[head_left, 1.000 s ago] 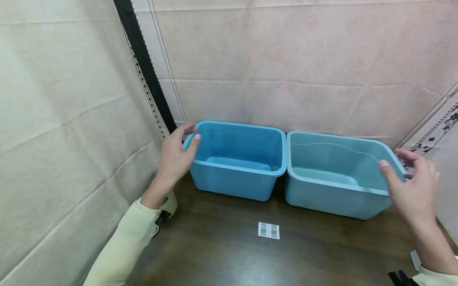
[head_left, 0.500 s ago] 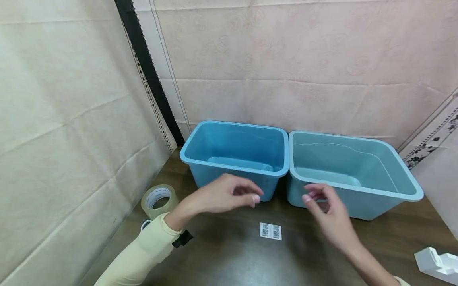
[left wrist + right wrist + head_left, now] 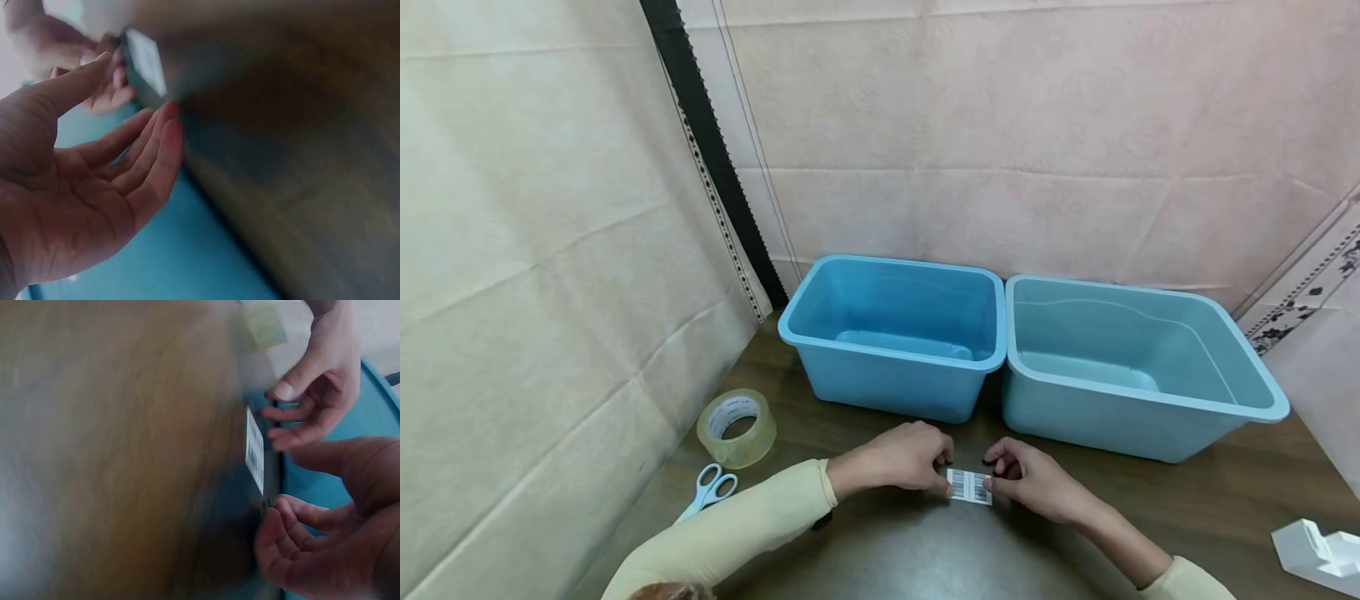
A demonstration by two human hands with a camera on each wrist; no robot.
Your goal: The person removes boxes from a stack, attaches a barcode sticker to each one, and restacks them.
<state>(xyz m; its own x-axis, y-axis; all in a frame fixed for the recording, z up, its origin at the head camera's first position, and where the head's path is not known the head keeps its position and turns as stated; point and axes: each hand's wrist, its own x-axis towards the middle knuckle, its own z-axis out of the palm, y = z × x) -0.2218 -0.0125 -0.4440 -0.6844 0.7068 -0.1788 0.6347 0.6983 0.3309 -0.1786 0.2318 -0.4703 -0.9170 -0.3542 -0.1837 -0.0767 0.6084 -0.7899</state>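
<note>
A small white barcode label (image 3: 970, 487) lies flat on the dark wooden table, its printed bars showing in the right wrist view. My left hand (image 3: 904, 457) is at the label's left edge, fingers and thumb loosely bent and spread apart in the left wrist view. From the other side, my right hand (image 3: 1037, 482) has its thumb tip overlapping the label's right edge in the head view. In the right wrist view its thumb and fingers (image 3: 270, 540) stand apart, with nothing between them.
Two plastic bins stand side by side at the back, a blue bin (image 3: 887, 379) and a paler teal bin (image 3: 1097, 421). At left are a roll of clear tape (image 3: 758, 442) and scissors (image 3: 706, 493), partly under my left sleeve. A white block-shaped piece (image 3: 1317, 554) lies at right.
Both hands have moved from the bins' outer sides inward and down to the label. The scissors and tape have come into fuller view. Bins and label stay put.
</note>
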